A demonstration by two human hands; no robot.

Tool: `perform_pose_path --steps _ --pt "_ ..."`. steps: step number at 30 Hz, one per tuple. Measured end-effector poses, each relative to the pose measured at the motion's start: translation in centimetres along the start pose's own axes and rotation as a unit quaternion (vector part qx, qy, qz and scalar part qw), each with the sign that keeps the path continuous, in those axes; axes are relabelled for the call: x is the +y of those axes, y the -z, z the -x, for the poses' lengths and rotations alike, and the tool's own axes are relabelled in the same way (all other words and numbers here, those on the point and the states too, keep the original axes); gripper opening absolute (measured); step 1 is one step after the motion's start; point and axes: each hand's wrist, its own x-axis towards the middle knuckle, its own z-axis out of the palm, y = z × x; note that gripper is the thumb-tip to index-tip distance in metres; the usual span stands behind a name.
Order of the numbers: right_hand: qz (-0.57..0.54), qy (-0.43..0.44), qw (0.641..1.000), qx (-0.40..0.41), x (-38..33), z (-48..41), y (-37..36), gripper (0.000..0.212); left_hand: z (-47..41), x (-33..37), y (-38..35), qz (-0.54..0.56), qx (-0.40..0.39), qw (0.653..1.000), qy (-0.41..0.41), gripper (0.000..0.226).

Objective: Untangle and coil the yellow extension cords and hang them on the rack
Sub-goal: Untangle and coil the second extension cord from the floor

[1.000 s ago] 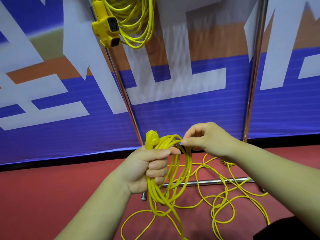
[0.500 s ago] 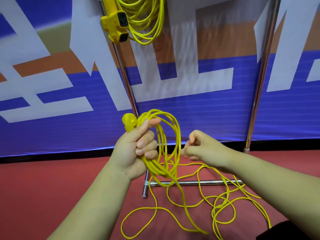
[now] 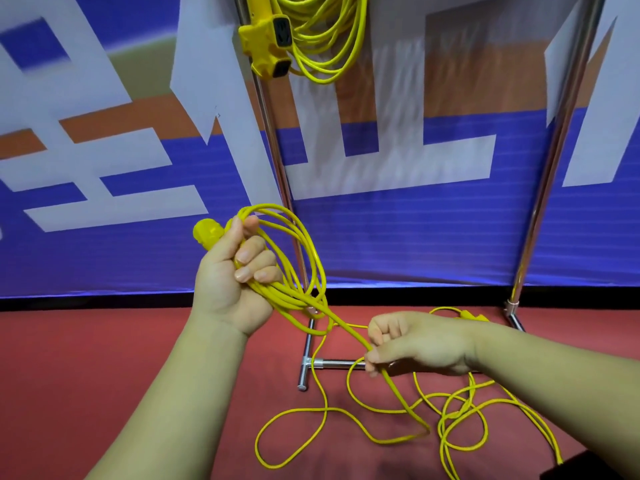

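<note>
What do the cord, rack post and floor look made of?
Cord: smooth yellow plastic or rubber jacket, probably; it bends into loose loops. Rack post: polished metal tube, chromed or stainless; mirror-like reflections. Floor: matte red, material unclear.

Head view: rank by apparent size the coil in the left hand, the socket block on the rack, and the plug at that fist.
1. The coil in the left hand.
2. The socket block, though farther away and cut by the frame top.
3. The plug, partly hidden in the fist.
</note>
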Motion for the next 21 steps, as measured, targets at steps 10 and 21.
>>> perform_pose_path --steps 10,21 --pt "-0.047 0.007 0.963 0.264 -2.5 0.7 1.8 0.010 1.1 -0.9 1.6 -0.309 0.056 0.946 -0.074 0.027" --pt "-0.010 0.150 0.946 0.286 -6.5 3.4 -0.3 0.004 1.2 -7.4 0.0 -0.424 0.013 0.905 0.025 0.011"
